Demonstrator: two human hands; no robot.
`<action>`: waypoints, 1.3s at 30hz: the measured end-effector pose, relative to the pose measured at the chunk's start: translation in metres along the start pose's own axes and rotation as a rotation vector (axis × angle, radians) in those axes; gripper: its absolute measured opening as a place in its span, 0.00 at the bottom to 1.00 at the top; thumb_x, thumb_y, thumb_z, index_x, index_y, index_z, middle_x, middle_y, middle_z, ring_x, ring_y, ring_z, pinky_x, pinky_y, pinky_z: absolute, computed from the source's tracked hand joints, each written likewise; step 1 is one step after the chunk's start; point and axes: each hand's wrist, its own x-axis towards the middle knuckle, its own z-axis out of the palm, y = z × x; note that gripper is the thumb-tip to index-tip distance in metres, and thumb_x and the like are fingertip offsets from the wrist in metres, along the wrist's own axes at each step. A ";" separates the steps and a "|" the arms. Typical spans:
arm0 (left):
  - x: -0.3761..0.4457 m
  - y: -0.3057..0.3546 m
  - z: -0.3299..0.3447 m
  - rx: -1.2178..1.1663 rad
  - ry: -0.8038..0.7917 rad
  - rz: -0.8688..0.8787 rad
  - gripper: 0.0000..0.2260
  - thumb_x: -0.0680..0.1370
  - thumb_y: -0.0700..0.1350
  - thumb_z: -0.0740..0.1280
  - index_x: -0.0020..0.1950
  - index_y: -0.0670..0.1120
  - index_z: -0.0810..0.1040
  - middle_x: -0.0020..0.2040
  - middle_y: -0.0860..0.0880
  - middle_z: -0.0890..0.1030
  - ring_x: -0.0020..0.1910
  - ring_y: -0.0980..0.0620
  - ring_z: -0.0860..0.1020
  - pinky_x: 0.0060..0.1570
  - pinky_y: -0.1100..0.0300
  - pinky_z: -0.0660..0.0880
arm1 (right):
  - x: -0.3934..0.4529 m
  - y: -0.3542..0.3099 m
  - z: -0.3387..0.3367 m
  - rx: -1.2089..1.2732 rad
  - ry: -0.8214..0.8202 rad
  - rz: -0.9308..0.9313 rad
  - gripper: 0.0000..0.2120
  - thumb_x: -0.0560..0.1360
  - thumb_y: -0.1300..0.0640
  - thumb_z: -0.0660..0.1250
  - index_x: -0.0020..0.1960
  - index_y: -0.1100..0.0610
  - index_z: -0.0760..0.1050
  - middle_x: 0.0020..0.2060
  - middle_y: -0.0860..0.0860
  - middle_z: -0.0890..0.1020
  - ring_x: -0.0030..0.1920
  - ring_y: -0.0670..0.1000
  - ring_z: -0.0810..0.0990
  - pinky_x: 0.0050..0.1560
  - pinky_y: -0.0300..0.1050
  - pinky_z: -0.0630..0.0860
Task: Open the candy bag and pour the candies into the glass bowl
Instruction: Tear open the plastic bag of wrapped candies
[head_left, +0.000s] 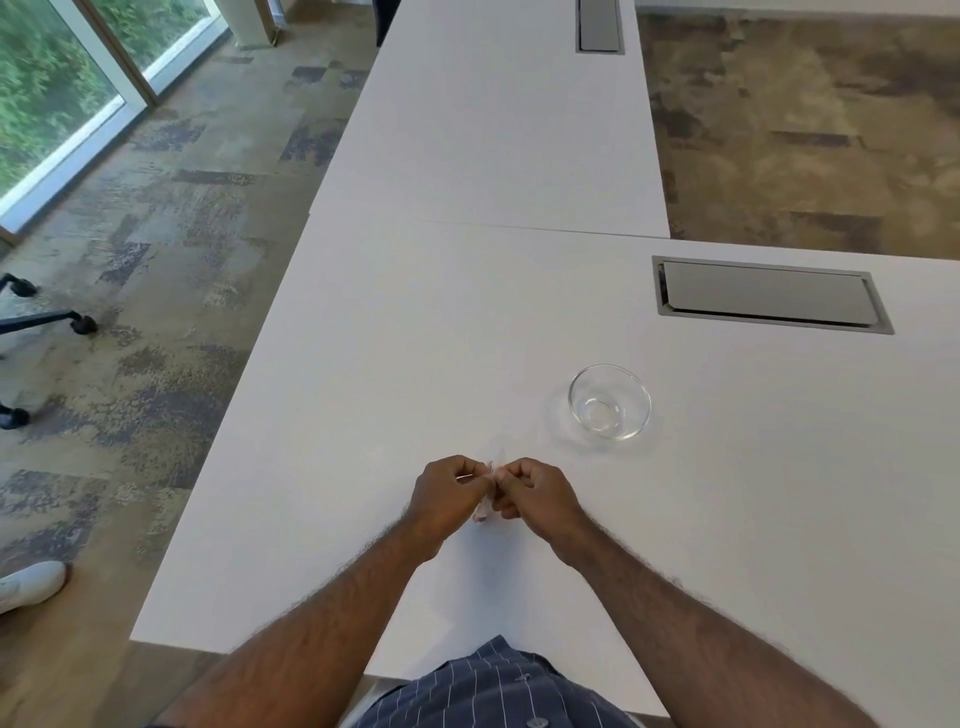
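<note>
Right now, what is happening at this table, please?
A person at a white table holds a small clear candy bag between both hands, the left hand and the right hand pinching it close together, as if to tear it open. Whether it is open yet cannot be told. The glass bowl stands empty on the table, ahead and to the right of the hands, so nothing has been poured.
</note>
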 end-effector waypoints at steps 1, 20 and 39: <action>-0.001 0.000 -0.001 -0.004 -0.012 0.004 0.05 0.71 0.47 0.73 0.45 0.48 0.83 0.45 0.53 0.87 0.49 0.57 0.84 0.46 0.61 0.79 | 0.001 0.000 0.000 0.019 -0.001 0.010 0.09 0.78 0.55 0.66 0.46 0.60 0.81 0.34 0.52 0.87 0.34 0.47 0.84 0.39 0.40 0.80; -0.007 0.004 -0.004 0.314 -0.012 0.100 0.08 0.68 0.51 0.74 0.42 0.48 0.84 0.39 0.53 0.86 0.39 0.59 0.83 0.35 0.68 0.74 | 0.004 0.003 -0.004 0.077 -0.031 0.009 0.08 0.75 0.55 0.71 0.39 0.56 0.83 0.35 0.52 0.86 0.37 0.48 0.84 0.42 0.42 0.81; -0.005 0.009 -0.003 0.370 0.044 0.071 0.08 0.75 0.44 0.66 0.41 0.43 0.83 0.38 0.51 0.83 0.36 0.55 0.77 0.32 0.65 0.71 | 0.013 0.002 -0.002 0.035 0.062 0.059 0.06 0.71 0.62 0.67 0.35 0.59 0.74 0.30 0.50 0.84 0.34 0.47 0.85 0.38 0.40 0.81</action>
